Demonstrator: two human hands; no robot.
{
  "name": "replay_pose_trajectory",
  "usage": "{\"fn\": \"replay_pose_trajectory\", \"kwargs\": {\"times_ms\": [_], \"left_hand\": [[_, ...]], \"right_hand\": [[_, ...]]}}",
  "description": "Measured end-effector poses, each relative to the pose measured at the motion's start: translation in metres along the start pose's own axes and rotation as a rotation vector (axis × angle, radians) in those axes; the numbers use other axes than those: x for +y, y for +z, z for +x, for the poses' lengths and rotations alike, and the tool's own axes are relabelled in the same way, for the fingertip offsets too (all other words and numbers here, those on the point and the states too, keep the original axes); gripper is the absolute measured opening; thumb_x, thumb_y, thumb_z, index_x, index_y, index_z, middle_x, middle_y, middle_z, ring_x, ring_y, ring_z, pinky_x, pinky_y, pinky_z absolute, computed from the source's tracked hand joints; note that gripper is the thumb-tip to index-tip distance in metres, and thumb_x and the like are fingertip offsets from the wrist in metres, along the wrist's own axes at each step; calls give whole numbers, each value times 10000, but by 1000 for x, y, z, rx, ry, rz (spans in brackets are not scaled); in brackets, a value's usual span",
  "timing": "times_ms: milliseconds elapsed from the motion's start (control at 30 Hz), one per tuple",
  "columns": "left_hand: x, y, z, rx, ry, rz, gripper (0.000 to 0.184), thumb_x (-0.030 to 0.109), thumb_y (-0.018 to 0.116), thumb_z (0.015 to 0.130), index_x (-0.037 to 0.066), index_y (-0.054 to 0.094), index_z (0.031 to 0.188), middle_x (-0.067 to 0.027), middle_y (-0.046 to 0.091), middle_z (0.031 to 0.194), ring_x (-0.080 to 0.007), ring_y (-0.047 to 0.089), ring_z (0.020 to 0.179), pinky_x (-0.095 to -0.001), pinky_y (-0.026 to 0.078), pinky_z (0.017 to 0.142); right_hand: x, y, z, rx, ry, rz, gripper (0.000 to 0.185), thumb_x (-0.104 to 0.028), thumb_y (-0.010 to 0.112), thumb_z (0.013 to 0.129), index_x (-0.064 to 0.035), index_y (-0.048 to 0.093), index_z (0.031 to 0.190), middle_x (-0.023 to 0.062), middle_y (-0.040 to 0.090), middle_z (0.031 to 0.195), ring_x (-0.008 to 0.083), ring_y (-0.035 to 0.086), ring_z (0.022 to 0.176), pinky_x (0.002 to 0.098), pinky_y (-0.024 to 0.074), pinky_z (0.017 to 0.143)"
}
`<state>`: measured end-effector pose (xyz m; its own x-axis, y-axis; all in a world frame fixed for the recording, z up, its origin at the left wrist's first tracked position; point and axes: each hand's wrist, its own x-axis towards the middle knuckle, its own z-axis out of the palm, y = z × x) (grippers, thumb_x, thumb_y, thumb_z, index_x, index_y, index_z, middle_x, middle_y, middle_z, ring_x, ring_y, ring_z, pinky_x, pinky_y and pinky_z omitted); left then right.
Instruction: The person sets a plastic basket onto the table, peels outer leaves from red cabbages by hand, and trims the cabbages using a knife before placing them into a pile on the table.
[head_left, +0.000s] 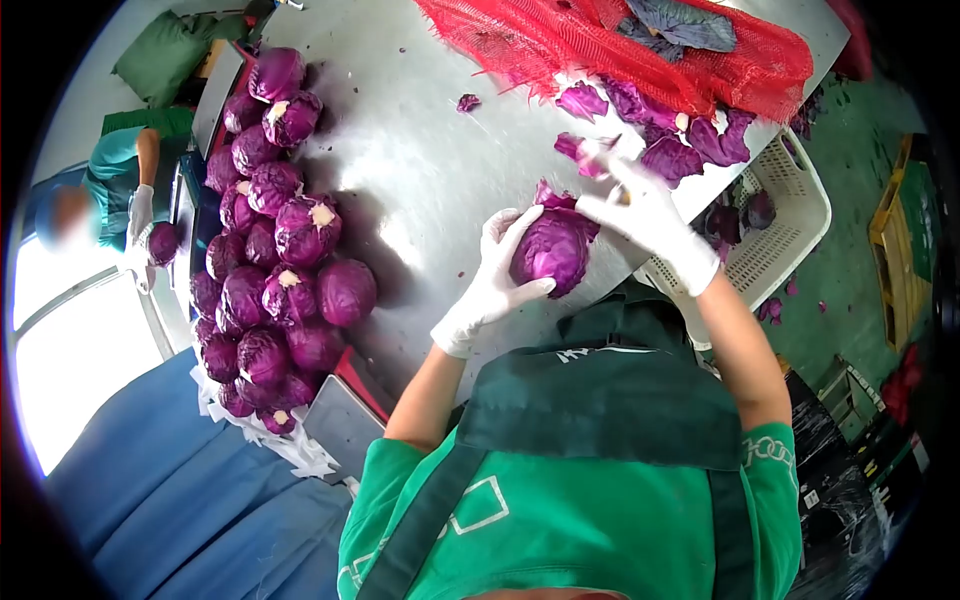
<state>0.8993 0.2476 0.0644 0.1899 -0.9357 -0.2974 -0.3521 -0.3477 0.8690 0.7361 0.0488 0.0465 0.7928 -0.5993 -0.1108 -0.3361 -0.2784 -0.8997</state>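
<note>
My left hand (500, 275), in a white glove, is wrapped round the side of a red cabbage (553, 250) above the metal table. A loose outer leaf (560, 200) sticks up from the top of this cabbage. My right hand (645, 215), also gloved in white, is beside that leaf, thumb close to it and fingers spread, the fingertips smeared by motion. Just past those fingertips lies a torn purple leaf (572, 148). More peeled leaves (672, 160) are scattered beyond, at the table's right edge.
Several red cabbages (262, 250) are piled along the left of the metal table (400, 130). A red mesh bag (570, 45) with dark leaves on it lies at the back. To the right, a white crate (800, 225) holds leaves. A co-worker (115, 180) holds a cabbage at far left.
</note>
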Motion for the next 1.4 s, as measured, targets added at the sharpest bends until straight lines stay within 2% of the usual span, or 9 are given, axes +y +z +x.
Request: {"fn": "replay_pose_trajectory", "kwargs": {"times_ms": [67,200,400,467,600,667,733,800,1400], "left_hand": [[4,-4,-1,-22,68,9,985,236,813,734,76,237,1517,-209,274,1491,-343,252,1414,-433,217,1173],[8,14,-6,80,83,-49,1110,218,850,709,-7,120,1514,-220,327,1469,-320,368,1360,-406,294,1146],[20,31,-6,250,-208,50,1026,342,884,651,-12,306,1421,-211,441,1348,-296,493,1245,-397,429,1039],[23,32,-7,268,-118,141,1012,319,890,622,0,331,1403,-201,447,1326,-310,490,1237,-411,413,1048],[23,37,-3,345,116,285,1025,236,886,598,-3,303,1407,-219,406,1351,-349,429,1277,-430,362,1082],[24,40,3,362,153,262,1027,208,879,595,-6,293,1410,-225,394,1358,-362,411,1287,-436,346,1092],[26,40,18,383,214,320,992,204,847,584,-15,313,1391,-237,415,1359,-407,389,1294,-466,319,1077],[31,39,28,342,268,319,984,201,826,595,-22,308,1401,-245,410,1365,-412,384,1299,-483,302,1072],[38,35,33,234,329,546,864,240,769,645,15,364,1374,-195,435,1367,-374,368,1332,-545,229,1105]], "right_hand": [[-8,13,-12,-203,72,51,763,-492,756,765,-151,506,1400,149,592,1244,252,612,1076,363,470,951],[-8,33,-28,-222,158,-15,806,-500,736,783,7,497,1362,226,510,1379,327,512,1272,377,396,1069],[-18,36,-28,-241,92,-252,332,-312,579,926,-21,621,1080,163,647,1022,321,631,1013,400,518,847],[35,51,-21,3,-221,-751,201,-245,534,936,-60,610,959,114,602,864,296,639,783,406,525,710],[80,-29,-1,387,81,-562,266,-307,612,886,-64,616,995,99,565,939,278,618,846,409,519,733],[3,-44,-11,412,-47,-656,370,-323,706,838,-64,615,1085,81,548,984,241,614,890,371,513,733],[-17,-29,-20,144,-25,-345,487,-383,753,797,-86,601,1151,72,552,1025,200,608,879,339,510,750],[-32,-10,-28,-43,-16,-163,596,-436,714,805,-51,563,1234,177,593,1180,327,613,1063,407,502,893],[-15,8,-45,66,-268,-717,255,-279,589,888,-55,586,1009,71,601,716,214,648,607,333,535,547]]}}
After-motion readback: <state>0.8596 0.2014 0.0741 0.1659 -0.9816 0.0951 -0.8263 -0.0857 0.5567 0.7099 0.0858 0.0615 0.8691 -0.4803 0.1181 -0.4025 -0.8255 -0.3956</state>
